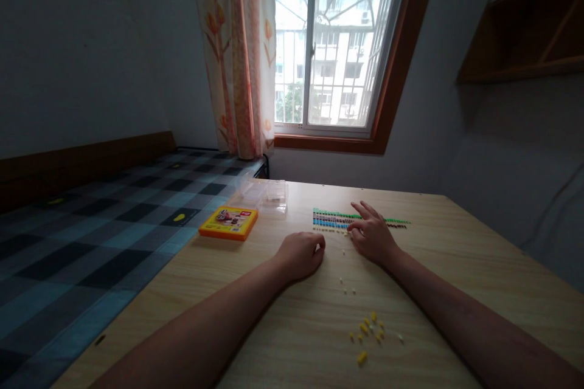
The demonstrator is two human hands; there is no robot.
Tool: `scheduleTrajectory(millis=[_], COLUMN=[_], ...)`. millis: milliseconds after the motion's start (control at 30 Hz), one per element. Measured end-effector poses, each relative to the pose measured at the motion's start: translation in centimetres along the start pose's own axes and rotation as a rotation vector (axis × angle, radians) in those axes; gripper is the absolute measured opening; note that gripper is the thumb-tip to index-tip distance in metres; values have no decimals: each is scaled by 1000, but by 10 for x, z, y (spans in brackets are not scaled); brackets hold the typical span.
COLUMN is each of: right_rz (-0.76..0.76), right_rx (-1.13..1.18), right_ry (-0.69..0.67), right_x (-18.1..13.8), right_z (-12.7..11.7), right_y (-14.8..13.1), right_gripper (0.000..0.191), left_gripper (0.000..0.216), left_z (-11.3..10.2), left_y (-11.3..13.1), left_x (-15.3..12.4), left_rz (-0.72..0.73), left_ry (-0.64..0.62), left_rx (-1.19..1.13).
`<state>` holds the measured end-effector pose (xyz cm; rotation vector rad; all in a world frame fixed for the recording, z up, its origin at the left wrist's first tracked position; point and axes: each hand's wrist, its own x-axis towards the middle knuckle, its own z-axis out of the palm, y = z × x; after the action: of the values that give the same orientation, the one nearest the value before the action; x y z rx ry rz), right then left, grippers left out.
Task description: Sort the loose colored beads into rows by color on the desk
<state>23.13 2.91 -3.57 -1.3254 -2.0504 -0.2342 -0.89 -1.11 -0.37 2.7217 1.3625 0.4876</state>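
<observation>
My left hand (pixel 302 254) rests on the table with its fingers curled in a loose fist. Whatever it may hold is hidden. To its right, my right hand (pixel 373 234) is over several lined-up rows of tiny building pieces. Its thumb and index finger come together near the row's cream pieces (pixel 337 231), while the other fingers stretch forward. Anything in that pinch is too small to make out. Green pieces (pixel 322 212) form the far row, with brown pieces (pixel 326 218) and blue pieces (pixel 325 224) nearer me. The right hand covers part of the rows.
Loose yellow pieces (pixel 364 328) and a few pale ones lie scattered nearer me on the wooden table (pixel 274 328). An orange-and-yellow box (pixel 228 223) sits at the left, with clear plastic cases (pixel 264 194) behind it. A checked bed (pixel 114 225) adjoins the table's left edge.
</observation>
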Motion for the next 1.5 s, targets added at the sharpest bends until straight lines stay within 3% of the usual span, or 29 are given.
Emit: scheduleTrajectory(millis=[933, 1500], right_rz=[-121, -146], right_rx=[154, 248], right_ry=[-62, -100], right_x=[2, 5], right_z=[10, 4], right_y=[3, -5], right_gripper=[26, 28], left_gripper=[17, 18], left_z=[-4, -4], left_y=[3, 2], left_x=[0, -1], left_rz=[-18, -17], left_ry=[-12, -30], left_rx=[19, 21])
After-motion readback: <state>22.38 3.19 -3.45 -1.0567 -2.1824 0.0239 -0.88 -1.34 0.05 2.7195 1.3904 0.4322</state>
